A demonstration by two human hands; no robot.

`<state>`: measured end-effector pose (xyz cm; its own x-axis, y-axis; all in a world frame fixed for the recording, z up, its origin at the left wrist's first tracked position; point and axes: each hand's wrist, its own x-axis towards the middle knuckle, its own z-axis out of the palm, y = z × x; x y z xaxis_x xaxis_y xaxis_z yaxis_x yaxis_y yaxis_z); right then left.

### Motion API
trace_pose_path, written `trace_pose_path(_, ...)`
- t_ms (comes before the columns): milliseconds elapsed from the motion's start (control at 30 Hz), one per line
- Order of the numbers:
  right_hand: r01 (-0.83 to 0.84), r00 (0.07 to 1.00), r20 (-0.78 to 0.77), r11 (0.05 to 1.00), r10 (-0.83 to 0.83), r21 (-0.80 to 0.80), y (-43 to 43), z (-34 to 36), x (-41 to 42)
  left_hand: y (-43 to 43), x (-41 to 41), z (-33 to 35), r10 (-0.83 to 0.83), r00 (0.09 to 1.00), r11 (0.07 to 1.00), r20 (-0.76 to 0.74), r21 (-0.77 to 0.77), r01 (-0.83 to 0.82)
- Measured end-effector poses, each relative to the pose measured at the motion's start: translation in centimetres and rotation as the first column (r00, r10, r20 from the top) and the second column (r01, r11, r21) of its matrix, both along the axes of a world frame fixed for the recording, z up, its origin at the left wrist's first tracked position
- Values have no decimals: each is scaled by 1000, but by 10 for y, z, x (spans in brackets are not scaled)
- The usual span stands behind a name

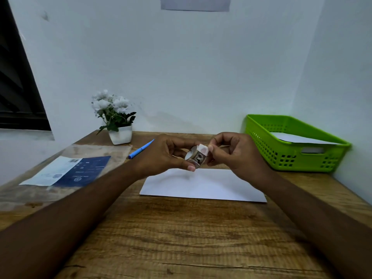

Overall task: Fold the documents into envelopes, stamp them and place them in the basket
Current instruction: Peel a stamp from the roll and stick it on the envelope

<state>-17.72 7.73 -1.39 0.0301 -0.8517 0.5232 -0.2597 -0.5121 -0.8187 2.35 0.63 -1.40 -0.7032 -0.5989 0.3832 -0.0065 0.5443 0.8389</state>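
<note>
Room over desk (181,238) front; envelope (201,186) flat mid; basket (291,158) back R; plant (120,134), pen (141,149), plastic pkt (60,178) L.

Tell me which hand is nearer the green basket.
Right. The right hand is just left of the green basket, pinching the end of the stamp roll; the left hand holds the roll farther left.

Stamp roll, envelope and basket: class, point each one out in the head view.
stamp roll (196,158), head view, printed side of the roll.
envelope (203,188), head view, bare white face.
basket (291,158), head view, front perforated wall.
</note>
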Motion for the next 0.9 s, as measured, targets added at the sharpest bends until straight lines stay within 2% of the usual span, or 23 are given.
trace_pose_path(200,-28,996,82,998,24,52,0,2,0,-2,1,-1,-42,998,999,42,31,41)
trace_pose_path(467,-71,992,110,990,58,118,3,5,-6,-10,4,-6,-30,996,998,89,52,25)
trace_pose_path(667,-47,999,-19,992,50,115,1,1,-2,-6,3,-5,-56,994,998,96,18,55)
trace_pose_path(900,-71,997,29,983,67,169,-1,-1,-2,-6,2,-5,-32,993,999,115,12,31)
